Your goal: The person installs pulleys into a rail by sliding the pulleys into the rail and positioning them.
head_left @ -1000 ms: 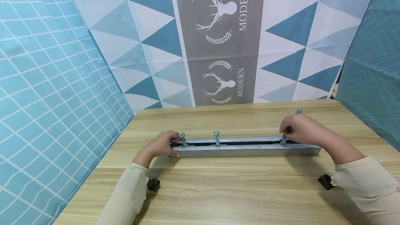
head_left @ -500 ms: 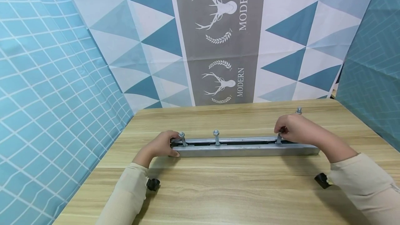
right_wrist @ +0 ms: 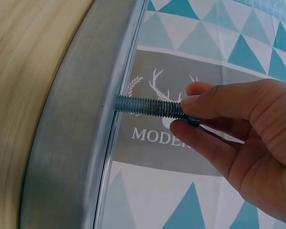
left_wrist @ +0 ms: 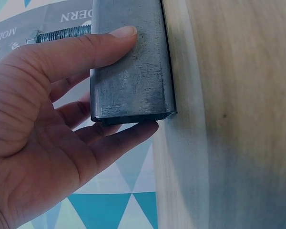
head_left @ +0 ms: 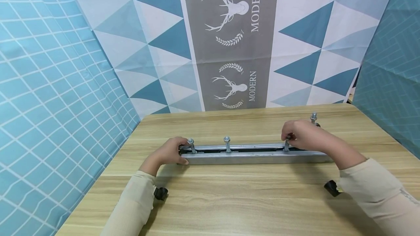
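A long grey metal channel [head_left: 242,158] with a slot along its top lies across the wooden table. My left hand [head_left: 168,151] holds its left end, thumb [left_wrist: 119,43] on the front face and a finger under the end edge in the left wrist view. Two bolts, a left bolt [head_left: 192,146] and a middle bolt [head_left: 227,144], stand up from the slot. With thumb and fingers, my right hand [head_left: 303,134] pinches the top of a third threaded bolt [right_wrist: 150,107], whose lower end goes into the slot. My fingers partly hide its head.
Another bolt [head_left: 314,116] stands upright behind my right hand; its base is hidden. The wooden table [head_left: 242,199] reaches back to a patterned cloth [head_left: 233,46]. A blue tiled sheet [head_left: 49,83] hangs at the left and a teal one [head_left: 390,65] at the right.
My right hand has moved left along the channel, and the pinched bolt has slid left with it. More of the bolt behind that hand now shows. My left hand has stayed still.
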The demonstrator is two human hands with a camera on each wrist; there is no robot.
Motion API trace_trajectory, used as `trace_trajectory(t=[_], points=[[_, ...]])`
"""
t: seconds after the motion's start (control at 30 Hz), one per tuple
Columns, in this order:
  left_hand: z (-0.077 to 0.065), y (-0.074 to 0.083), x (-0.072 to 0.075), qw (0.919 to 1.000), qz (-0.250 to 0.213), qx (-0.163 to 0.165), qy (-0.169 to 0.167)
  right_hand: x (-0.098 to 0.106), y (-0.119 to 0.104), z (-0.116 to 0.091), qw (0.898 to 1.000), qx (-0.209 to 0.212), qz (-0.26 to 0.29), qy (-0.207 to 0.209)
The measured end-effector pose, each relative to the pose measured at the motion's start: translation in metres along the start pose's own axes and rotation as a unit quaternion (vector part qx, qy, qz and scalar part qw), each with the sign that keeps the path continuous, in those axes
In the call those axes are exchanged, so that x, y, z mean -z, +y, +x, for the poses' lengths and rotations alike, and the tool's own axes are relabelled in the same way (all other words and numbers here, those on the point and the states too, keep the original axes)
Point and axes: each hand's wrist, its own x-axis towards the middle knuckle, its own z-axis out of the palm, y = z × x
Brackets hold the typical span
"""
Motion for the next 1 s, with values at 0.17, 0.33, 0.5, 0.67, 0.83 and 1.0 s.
trace_trajectory(t=[0.17,0.33,0.5,0.67,0.83,1.0], points=[[0.000,-0.001,0.000,1.0000,0.003,-0.001,0.002,-0.001,-0.002,0.004,1.000,0.017,0.005,0.001],[-0.001,0.000,0.000,1.0000,0.005,0.003,0.003,-0.004,-0.005,0.008,1.000,0.024,0.005,0.003],[-0.002,0.001,0.000,1.0000,0.006,0.006,0.005,-0.006,-0.008,0.014,1.000,0.027,0.009,-0.001],[-0.002,0.002,0.000,0.9999,0.007,0.009,0.005,-0.009,-0.010,0.018,0.999,0.045,0.012,0.005],[-0.002,0.002,0.000,0.9999,0.009,0.010,0.005,-0.011,-0.011,0.021,0.998,0.055,0.008,0.007],[-0.002,0.003,0.000,0.9999,0.011,0.009,0.005,-0.013,-0.011,0.023,0.998,0.061,0.000,0.005]])
